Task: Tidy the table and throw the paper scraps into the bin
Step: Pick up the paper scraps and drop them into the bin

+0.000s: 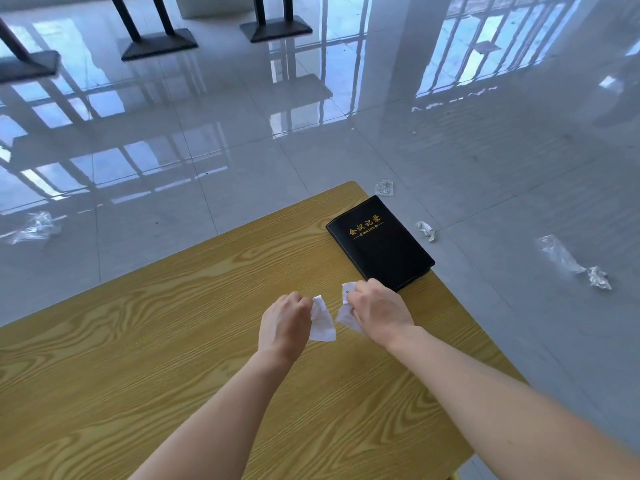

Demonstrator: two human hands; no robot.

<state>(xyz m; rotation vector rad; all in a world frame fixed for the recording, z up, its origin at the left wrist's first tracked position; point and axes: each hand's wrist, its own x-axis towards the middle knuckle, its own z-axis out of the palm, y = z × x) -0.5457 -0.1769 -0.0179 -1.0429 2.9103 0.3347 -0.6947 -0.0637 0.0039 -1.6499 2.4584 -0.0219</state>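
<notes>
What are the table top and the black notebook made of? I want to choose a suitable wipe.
Table top: yellowish wood-grain surface, probably laminate, since the grain looks printed and flat. Black notebook: smooth, faintly glossy cover with gold lettering, likely faux leather or plastic.

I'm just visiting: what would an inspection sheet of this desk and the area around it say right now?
Surface: wooden table, bare apart from a black notebook at its far right corner.
Job's things: two white paper scraps, left scrap and right scrap, one in each hand; no bin in view.
Clutter: crumpled paper and plastic wrap on the floor right of the table; more wrap on the left.
Grippers: left hand and right hand, each closed on its scrap.
Cables: nothing seen.
Surroundings: glossy tiled floor, black table bases beyond.
</notes>
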